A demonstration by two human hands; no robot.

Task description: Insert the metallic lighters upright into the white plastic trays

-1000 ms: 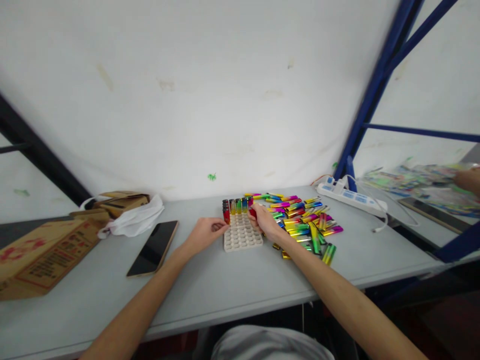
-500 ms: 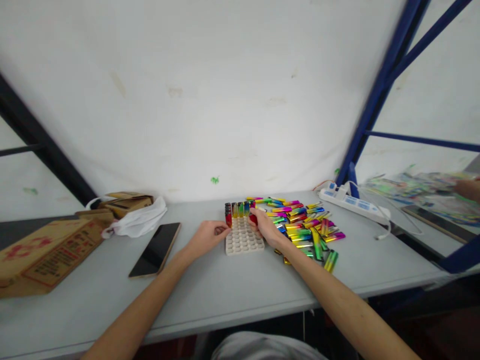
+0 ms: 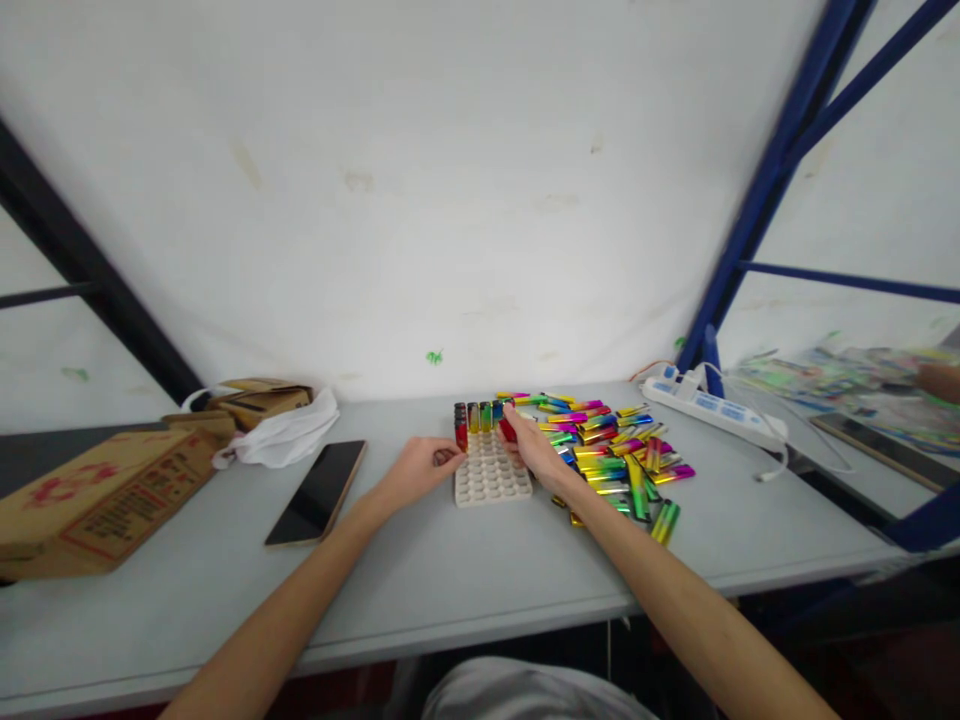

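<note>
A smooth grey table is being spread with things. At its left, a brown cardboard box with red print is being seen, then a flat, glossy black phone. Beyond, a pale rectangular tray is being shown, pitted with rows of small cells. To its right, shiny loose lighters are being left in a heap; at its far and left edges, standing lighters are being held upright. Farther off, a crumpled white bag and a power strip are being backed by a smudged white wall.

By the nearly closed right hand, a red lighter is being gripped above the tray's far right part. The left hand is being kept half curled, thumb and fingertips nearly meeting at the tray's left edge; whether anything is being pinched cannot be told.

Compared with half a second ago, everything is being shown slightly farther right, while both hands are being kept at the same parts of the tray
</note>
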